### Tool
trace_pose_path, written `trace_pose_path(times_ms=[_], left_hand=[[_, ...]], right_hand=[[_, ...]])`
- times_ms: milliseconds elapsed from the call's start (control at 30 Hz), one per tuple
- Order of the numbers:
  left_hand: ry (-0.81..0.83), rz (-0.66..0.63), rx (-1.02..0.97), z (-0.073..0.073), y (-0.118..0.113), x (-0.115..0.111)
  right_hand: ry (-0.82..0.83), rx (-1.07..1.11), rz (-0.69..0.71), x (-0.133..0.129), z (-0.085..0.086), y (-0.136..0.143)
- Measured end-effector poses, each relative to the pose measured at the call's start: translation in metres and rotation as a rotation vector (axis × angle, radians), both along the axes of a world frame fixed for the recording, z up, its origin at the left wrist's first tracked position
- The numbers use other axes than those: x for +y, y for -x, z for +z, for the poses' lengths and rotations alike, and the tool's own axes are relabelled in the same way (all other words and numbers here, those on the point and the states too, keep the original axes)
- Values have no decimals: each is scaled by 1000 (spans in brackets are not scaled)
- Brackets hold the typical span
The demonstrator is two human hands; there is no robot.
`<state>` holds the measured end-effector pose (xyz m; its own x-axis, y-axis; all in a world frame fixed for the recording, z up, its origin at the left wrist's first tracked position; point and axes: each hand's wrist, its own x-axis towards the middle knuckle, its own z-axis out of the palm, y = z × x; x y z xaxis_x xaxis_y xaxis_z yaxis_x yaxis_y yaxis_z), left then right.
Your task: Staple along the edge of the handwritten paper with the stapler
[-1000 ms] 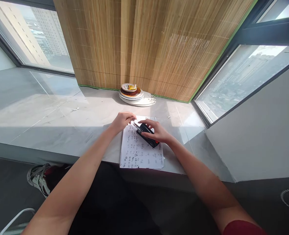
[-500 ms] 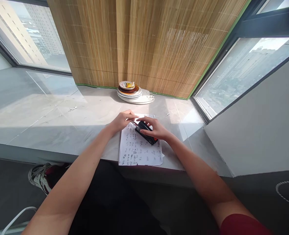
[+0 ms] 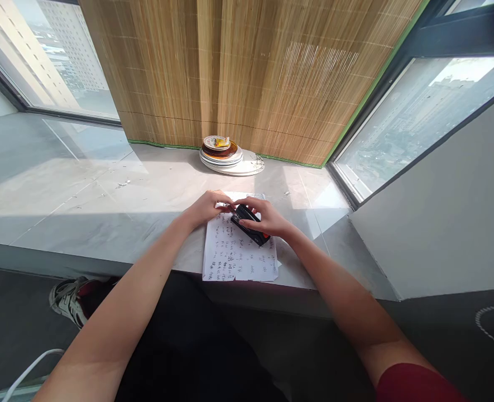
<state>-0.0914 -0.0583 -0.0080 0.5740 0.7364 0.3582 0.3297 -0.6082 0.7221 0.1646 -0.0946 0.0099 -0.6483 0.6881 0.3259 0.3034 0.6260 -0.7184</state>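
A black stapler lies slantwise on handwritten sheets of paper, its silver metal part showing at the far left end. My right hand wraps over the stapler from the right, thumb on the near side and fingers on the far side. The fingers of my left hand are pinched together at the metal end, close to my right fingertips. What sits between those left fingers is too small and covered to make out. An orange-red spot shows on the stapler's near right end.
The paper lies at the front edge of a grey tiled sill. Behind it stands a stack of plates with a small yellow packet on top. A bamboo blind hangs at the back, and small scraps lie to the left.
My left fingers have closed in at the stapler's metal end, covering more of it. My right hand keeps its grip, and the stapler stays in place on the paper.
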Motion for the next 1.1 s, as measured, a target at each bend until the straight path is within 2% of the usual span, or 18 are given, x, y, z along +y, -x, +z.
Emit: trace_pose_path(times_ms=[133,300,533,667,900,1000,1100], left_hand=[[24,-10,7,-2,-2,0],[56,68,-10,1,-1,-2],[62,166,-44,7,15,0],[63,235,-43,6,10,-2],[259,6,-87,10,-15,-13],[310,-40,-92,12,-14,-13],[320,-52,-85,10,-11,-10]], right_hand=[[9,-18,-10,0,1,0],[8,-17,-5,1,0,-1],[24,-27,-19,1,0,-2],[27,-23,-23,0,0,-1],[-52,11,-96,4,-7,3],[-82,2,-126,6,-9,3],[-34,4,-99,5,-7,2]])
